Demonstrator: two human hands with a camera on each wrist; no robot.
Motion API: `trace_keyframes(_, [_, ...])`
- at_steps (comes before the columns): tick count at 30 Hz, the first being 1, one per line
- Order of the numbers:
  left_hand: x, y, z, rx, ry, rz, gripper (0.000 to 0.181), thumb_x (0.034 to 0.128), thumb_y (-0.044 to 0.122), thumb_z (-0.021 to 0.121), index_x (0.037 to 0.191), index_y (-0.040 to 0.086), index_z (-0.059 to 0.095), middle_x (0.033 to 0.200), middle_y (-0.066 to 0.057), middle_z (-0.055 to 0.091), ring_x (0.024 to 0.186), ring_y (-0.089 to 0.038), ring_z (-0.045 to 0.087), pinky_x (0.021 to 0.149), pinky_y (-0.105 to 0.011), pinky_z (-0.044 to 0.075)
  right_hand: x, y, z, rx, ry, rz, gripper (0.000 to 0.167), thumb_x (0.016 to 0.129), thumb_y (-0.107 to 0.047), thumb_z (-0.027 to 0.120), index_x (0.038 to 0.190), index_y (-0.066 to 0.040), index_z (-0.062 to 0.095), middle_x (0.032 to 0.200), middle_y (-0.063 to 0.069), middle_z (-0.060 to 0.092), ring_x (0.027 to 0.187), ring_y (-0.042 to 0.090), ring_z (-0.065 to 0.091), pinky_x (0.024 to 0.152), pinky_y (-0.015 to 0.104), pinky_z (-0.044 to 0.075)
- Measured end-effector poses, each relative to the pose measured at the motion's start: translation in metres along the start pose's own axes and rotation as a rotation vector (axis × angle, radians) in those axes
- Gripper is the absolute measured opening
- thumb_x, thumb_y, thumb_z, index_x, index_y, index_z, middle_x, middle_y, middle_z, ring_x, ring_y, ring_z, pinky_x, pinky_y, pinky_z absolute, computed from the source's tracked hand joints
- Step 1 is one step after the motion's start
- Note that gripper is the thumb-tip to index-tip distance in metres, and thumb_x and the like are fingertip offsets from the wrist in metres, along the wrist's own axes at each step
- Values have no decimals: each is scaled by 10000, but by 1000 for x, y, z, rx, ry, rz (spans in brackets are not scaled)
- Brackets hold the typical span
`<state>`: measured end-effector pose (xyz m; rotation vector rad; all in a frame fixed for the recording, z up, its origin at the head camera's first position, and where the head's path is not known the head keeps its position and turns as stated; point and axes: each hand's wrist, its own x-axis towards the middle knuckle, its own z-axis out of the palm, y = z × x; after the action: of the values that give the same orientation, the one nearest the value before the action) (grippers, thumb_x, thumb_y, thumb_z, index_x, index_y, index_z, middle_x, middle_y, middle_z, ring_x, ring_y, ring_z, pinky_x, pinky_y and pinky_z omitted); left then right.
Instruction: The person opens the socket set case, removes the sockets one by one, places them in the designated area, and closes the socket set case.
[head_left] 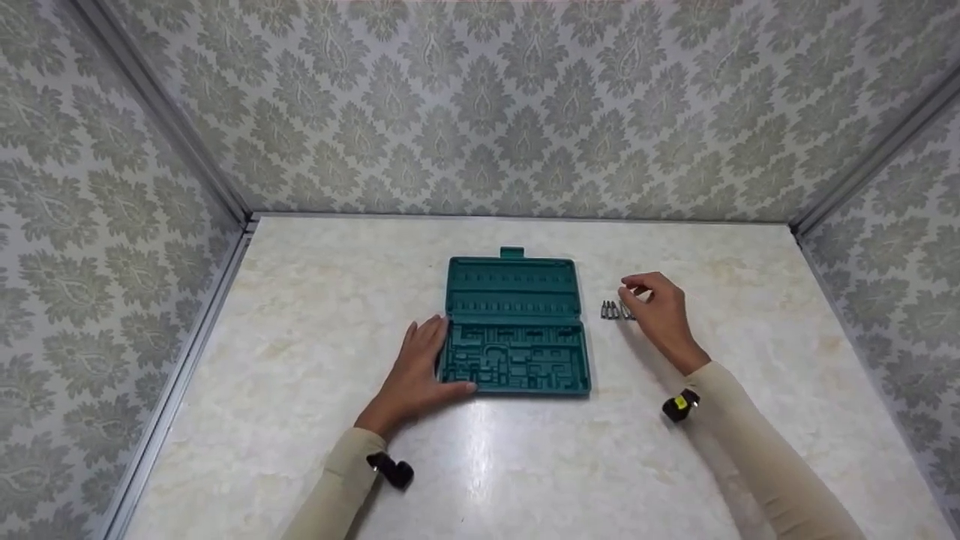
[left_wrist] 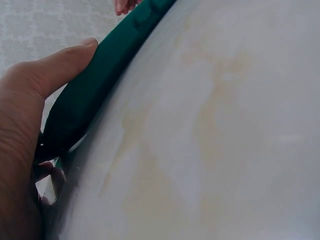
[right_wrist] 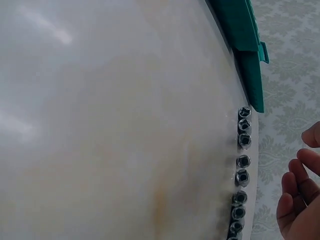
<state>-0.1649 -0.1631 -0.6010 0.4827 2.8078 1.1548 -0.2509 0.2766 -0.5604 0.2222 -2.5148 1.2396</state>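
Observation:
A green socket-set case [head_left: 514, 358] lies unfolded on the table, its moulded compartments facing up and its lid [head_left: 513, 286] laid back. My left hand [head_left: 411, 379] holds the near left corner, with the thumb along the front edge and fingers at the left side. In the left wrist view the thumb presses the case's wall [left_wrist: 90, 95]. Right of the case, small metal sockets [right_wrist: 243, 161] lie in a row, square holes visible in their ends. Just above them hovers my right hand [head_left: 661, 313], fingers loosely bent, thumb and index slightly apart with nothing visible between them.
The pale marbled table [head_left: 300, 322] extends around the case and sockets. Patterned walls [head_left: 480, 112] stand at the back and both sides. Each wrist carries a small black camera [head_left: 681, 405] over a beige sleeve.

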Motion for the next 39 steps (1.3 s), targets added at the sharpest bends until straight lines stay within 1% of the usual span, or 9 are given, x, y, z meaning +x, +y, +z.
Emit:
trace_keyframes(6, [0,-1,-1,-10,2,-4,1323,800,761,829,1780,151,183,1834,-78,208,1709,-292,72,1378,-497,31,18,-9,14,1,-109,7,229,1043,-109,753,1232,12,798,1172,150,741,1036,276,661,849,347,495])
trace_keyframes(13, [1,-1,-2,10,-6,35,1327,810,727,837,1765,71,191,1819,-149,232,1699,-318,145,1376,-473,-5,33,-14,26,28,-230,-9,292,1061,-130,740,1300,36,764,1237,203,716,1123,340,638,953,505,528])
trace_keyframes(16, [0,-1,-1,12,-11,36,1335,803,727,847,1768,81,190,1820,-141,233,1699,-307,142,1374,-459,-16,39,-14,30,19,-274,-16,324,1067,-143,736,1331,45,745,1272,223,710,1162,371,640,995,551,527])
trace_keyframes(18, [0,-2,-1,18,-8,37,1338,798,737,848,1769,87,196,1819,-133,239,1699,-302,143,1375,-470,-19,43,-14,32,20,-304,-15,341,1075,-150,730,1353,48,731,1301,235,700,1187,385,636,1019,573,522])
trace_keyframes(25, [2,-2,0,9,0,12,1351,775,753,861,1775,129,200,1826,-104,225,1707,-304,87,1375,-516,0,61,-15,38,36,-385,12,405,1094,-170,708,1431,53,683,1388,256,656,1254,403,606,1080,608,503])
trace_keyframes(30, [2,-2,0,12,2,31,1349,779,733,867,1775,117,198,1823,-112,233,1703,-311,117,1377,-510,14,69,-14,44,12,-428,24,401,1100,-135,684,1445,68,666,1368,263,659,1257,409,614,1095,605,504])
trace_keyframes(33, [1,-1,-1,16,-14,36,1356,781,748,853,1776,113,185,1828,-107,221,1704,-307,114,1377,-507,16,72,-14,46,-20,-453,46,382,1102,-114,674,1438,67,669,1337,262,677,1231,403,637,1079,596,523])
trace_keyframes(36, [0,-1,-5,10,-35,40,1359,784,746,845,1778,114,167,1834,-103,200,1707,-304,88,1376,-511,14,74,-15,48,-42,-472,59,378,1110,-102,655,1445,73,659,1344,269,683,1229,405,654,1069,595,537])
trace_keyframes(39, [0,-2,-8,10,-47,62,1357,787,715,853,1775,95,160,1833,-109,202,1707,-296,102,1376,-509,8,77,-16,49,-59,-490,48,369,1117,-101,642,1437,83,658,1362,279,684,1242,416,661,1077,602,538])
